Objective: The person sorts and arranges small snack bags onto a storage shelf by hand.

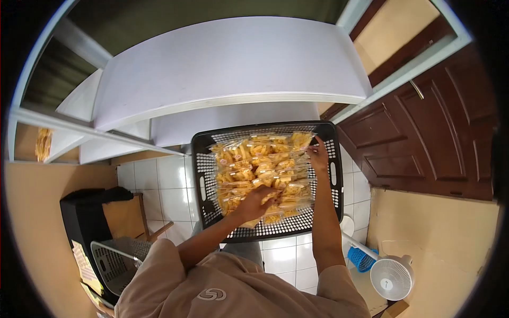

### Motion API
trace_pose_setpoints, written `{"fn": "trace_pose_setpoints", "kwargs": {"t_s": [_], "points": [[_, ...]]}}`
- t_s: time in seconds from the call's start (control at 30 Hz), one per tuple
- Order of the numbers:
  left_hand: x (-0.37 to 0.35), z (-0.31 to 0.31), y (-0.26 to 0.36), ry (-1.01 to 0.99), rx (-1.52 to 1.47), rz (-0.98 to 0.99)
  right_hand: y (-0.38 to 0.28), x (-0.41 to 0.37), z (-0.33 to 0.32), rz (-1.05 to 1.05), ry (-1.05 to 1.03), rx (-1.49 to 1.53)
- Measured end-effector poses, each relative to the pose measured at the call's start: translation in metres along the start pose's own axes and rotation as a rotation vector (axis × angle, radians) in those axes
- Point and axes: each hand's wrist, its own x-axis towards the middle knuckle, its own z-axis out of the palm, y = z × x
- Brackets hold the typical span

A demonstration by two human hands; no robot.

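A black plastic basket (268, 231) with perforated walls is in front of me. Inside lie rows of clear plastic packets of yellow snacks (260, 151), packed close together. My left hand (259, 203) is over the lower middle rows, its fingers curled in on a packet there. At the basket's upper right, my right hand (318, 155) has its fingers bent around the edge of a snack packet (301, 140) at the end of the top row. Parts of the packets under both hands are hidden.
A white shelf (233, 58) spans the space beyond the basket, with another below. Brown door (424, 127) stands at right; a white fan (391, 278) and blue basket (362, 260) are lower right. Another basket (119, 262) and a black box (87, 217) sit at left.
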Motion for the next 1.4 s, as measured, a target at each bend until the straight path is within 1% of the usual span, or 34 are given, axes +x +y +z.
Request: {"fn": "trace_pose_setpoints", "kwargs": {"t_s": [0.03,0.07,0.1,0.13,0.17,0.2,0.23,0.27,0.3,0.33,0.37,0.4,0.47,0.53,0.6,0.67,0.7,0.73,0.77,0.8,0.83,0.87,0.93,0.97,1.0,1.03,1.07,1.1,1.17,1.23,1.27,1.33,1.37,1.4], "points": [[-0.019,-0.014,0.000,0.089,-0.068,0.026,-0.006,-0.014,-0.004,0.089,-0.020,0.159],[-0.038,-0.031,0.006,0.127,-0.062,0.007,-0.007,-0.029,-0.007,0.088,-0.019,0.244],[-0.054,-0.054,0.015,0.121,-0.065,-0.188,0.005,-0.037,-0.005,0.150,0.023,0.333],[-0.071,-0.076,0.019,0.133,-0.072,-0.377,0.003,-0.055,-0.007,0.184,-0.016,0.398],[-0.087,-0.089,0.017,0.326,-0.059,-0.273,-0.024,-0.081,-0.001,0.162,-0.002,0.383],[-0.106,-0.104,0.018,0.401,-0.051,-0.293,-0.026,-0.100,0.004,0.100,-0.034,0.573],[-0.122,-0.122,0.018,0.428,-0.083,-0.329,-0.048,-0.131,0.007,0.195,-0.005,0.528],[-0.138,-0.140,0.018,0.451,-0.119,-0.360,-0.049,-0.151,0.015,0.294,0.106,0.411],[-0.155,-0.149,0.003,0.516,-0.122,-0.400,-0.068,-0.182,0.026,0.273,0.036,0.504],[-0.172,-0.163,0.001,0.566,-0.126,-0.404,-0.077,-0.202,0.034,0.366,-0.002,0.450],[-0.187,-0.176,-0.002,0.618,-0.160,-0.400,-0.077,-0.222,0.046,0.418,0.011,0.487],[-0.201,-0.190,-0.005,0.662,-0.199,-0.394,-0.083,-0.241,0.058,0.382,-0.033,0.488],[-0.233,-0.212,-0.005,0.767,-0.255,-0.374,-0.115,-0.275,0.087,0.394,-0.088,0.505],[-0.271,-0.235,-0.020,0.774,-0.169,-0.434,-0.147,-0.296,0.120,0.451,-0.042,0.471],[-0.309,-0.258,-0.031,0.806,-0.195,-0.459,-0.184,-0.303,0.151,0.389,-0.105,0.454],[-0.346,-0.279,-0.043,0.922,-0.181,-0.486,-0.212,-0.306,0.188,0.334,-0.156,0.443],[-0.364,-0.286,-0.052,1.012,-0.240,-0.445,-0.230,-0.303,0.206,0.294,-0.220,0.407],[-0.384,-0.291,-0.059,1.026,-0.245,-0.439,-0.248,-0.302,0.226,0.252,-0.283,0.374],[-0.403,-0.302,-0.063,1.108,-0.259,-0.451,-0.267,-0.301,0.251,0.233,-0.294,0.376],[-0.421,-0.311,-0.067,1.186,-0.274,-0.463,-0.286,-0.301,0.275,0.197,-0.354,0.329],[-0.439,-0.317,-0.071,1.228,-0.243,-0.525,-0.306,-0.304,0.297,0.164,-0.414,0.281],[-0.454,-0.321,-0.073,1.241,-0.240,-0.518,-0.330,-0.312,0.321,0.158,-0.498,0.256],[-0.480,-0.326,-0.074,1.486,-0.241,-0.466,-0.346,-0.309,0.365,0.160,-0.622,0.235],[-0.492,-0.329,-0.068,1.541,-0.253,-0.510,-0.357,-0.311,0.386,0.151,-0.626,0.239],[-0.504,-0.327,-0.071,1.547,-0.249,-0.503,-0.368,-0.317,0.407,0.130,-0.719,0.201],[-0.516,-0.323,-0.074,1.586,-0.324,-0.527,-0.379,-0.323,0.428,0.108,-0.812,0.165],[-0.527,-0.320,-0.076,1.624,-0.400,-0.551,-0.386,-0.329,0.448,0.102,-0.816,0.170],[-0.535,-0.319,-0.078,1.632,-0.394,-0.545,-0.393,-0.334,0.470,0.092,-0.872,0.130],[-0.547,-0.319,-0.078,1.696,-0.363,-0.650,-0.411,-0.347,0.511,0.079,-0.936,0.090],[-0.555,-0.326,-0.079,1.757,-0.338,-0.639,-0.430,-0.361,0.549,-0.035,-1.055,0.049],[-0.558,-0.334,-0.081,1.815,-0.313,-0.622,-0.439,-0.364,0.571,-0.036,-1.064,0.052],[-0.559,-0.360,-0.082,1.869,-0.291,-0.594,-0.462,-0.362,0.616,-0.194,-1.116,-0.009],[-0.558,-0.377,-0.083,1.911,-0.308,-0.590,-0.476,-0.359,0.637,-0.192,-1.128,-0.008],[-0.557,-0.392,-0.080,1.947,-0.323,-0.594,-0.491,-0.357,0.656,-0.247,-1.154,0.003]]}}
